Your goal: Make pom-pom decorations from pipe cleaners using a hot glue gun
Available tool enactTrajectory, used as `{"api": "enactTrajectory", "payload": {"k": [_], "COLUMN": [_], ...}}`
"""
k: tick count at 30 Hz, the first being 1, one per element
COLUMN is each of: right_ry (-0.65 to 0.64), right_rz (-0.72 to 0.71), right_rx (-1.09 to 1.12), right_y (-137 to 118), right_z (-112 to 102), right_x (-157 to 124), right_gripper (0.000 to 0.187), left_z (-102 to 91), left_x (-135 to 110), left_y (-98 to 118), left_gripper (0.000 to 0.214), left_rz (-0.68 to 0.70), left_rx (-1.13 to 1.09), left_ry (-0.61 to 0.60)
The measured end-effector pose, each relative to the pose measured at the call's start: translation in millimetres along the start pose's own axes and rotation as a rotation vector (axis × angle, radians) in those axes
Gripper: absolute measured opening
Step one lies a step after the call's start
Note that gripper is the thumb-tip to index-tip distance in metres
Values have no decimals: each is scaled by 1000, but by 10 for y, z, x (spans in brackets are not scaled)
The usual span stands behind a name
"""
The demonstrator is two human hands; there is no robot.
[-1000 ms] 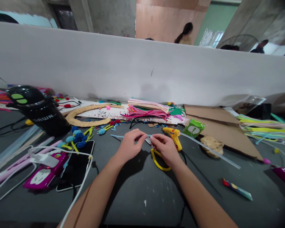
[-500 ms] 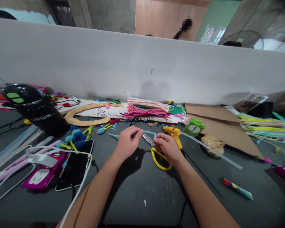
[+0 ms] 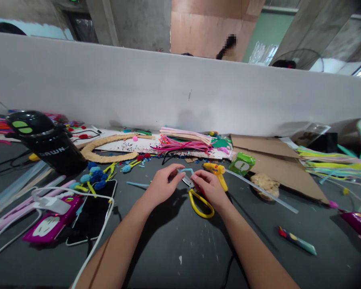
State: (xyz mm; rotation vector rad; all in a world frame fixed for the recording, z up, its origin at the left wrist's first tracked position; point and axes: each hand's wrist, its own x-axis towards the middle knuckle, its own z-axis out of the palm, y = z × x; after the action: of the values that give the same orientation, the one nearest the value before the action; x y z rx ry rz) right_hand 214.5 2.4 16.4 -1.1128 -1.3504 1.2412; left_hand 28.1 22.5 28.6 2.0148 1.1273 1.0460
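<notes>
A light blue pipe cleaner (image 3: 186, 170) runs between my two hands, bent near its right end. My left hand (image 3: 166, 182) pinches it, and its long tail sticks out to the left past the wrist. The fingers of my right hand (image 3: 209, 185) are closed on the bent end. Yellow-handled scissors (image 3: 202, 204) lie on the table beneath, their blades partly hidden between the hands. Just beyond my right hand is a yellow glue gun (image 3: 218, 171) with a clear glue stick (image 3: 258, 189) in its back.
At left stand a black bottle (image 3: 55, 148), blue pom-pom flowers (image 3: 98, 176), a phone (image 3: 93, 212) and a purple power bank (image 3: 52, 220) with a white cable. Pipe cleaner bundles (image 3: 183, 140) lie at the back. Cardboard (image 3: 282, 168), a green box (image 3: 243, 163) and a cutter-like tool (image 3: 297, 240) are at right.
Both hands stay close together on the pipe cleaner. Its bent piece between the fingers has shifted slightly, and more of the tail shows at left. The camera view has tilted up a little.
</notes>
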Motion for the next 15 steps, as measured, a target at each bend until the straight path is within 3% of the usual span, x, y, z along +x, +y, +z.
{"api": "enactTrajectory", "payload": {"k": [4,9,12,15], "right_ry": [-54,11,-11,-96], "right_rz": [-22,-127,-30,123], "right_rx": [-116,-654,-972,-1155], "right_y": [-12,-45,-59,-69], "right_z": [-4,-139,-220,-223], "right_x": [9,-50,-126,-186], "right_gripper": [29,28,28,30], "left_z": [3,-75,-130,-160], "left_x": [-1,20,37,49], "left_y": [-4,-72,-131,-155], "left_gripper": [28,22,23,23], "left_rz": [33,42,-10,-79], "left_rx": [8,132,152,106], "left_ry": [-29,89,173,233]}}
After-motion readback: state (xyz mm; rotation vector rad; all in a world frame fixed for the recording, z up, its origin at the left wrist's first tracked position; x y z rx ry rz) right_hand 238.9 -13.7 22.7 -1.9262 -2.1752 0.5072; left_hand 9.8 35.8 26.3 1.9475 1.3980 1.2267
